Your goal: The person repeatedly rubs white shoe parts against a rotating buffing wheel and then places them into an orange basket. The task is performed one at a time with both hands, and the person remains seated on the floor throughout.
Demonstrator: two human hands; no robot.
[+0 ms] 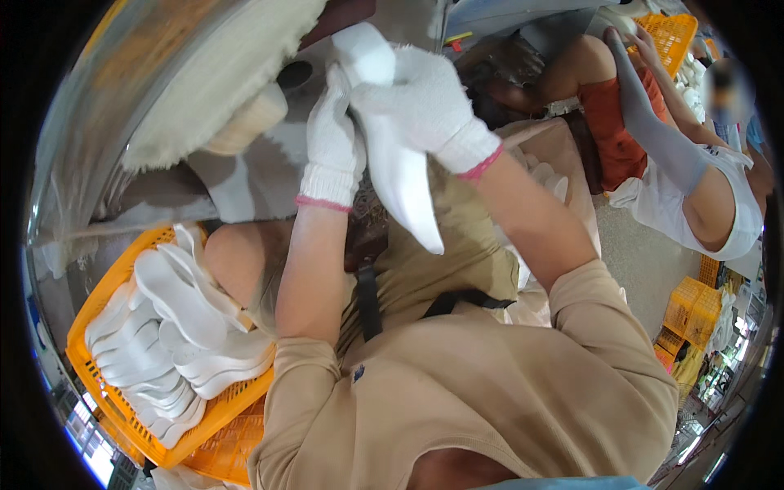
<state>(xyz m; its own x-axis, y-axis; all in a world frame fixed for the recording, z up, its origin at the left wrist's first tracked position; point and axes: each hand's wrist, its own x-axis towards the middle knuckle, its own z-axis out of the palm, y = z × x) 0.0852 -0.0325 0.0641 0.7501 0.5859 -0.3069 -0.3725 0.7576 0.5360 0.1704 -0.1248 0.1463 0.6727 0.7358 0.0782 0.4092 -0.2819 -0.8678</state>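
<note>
Watching remotely, I see the left hand [333,131] and right hand [423,96] clamped on a white wedge shoe sole [402,181], right of the fluffy buffing wheel [216,77]; fingers are best kept clear.

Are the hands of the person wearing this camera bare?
No, white gloves with pink edges cover the left hand and the right hand.

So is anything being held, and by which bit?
Yes, a white shoe sole: the right hand grips it near its thick upper end, with the left hand at its side.
</note>
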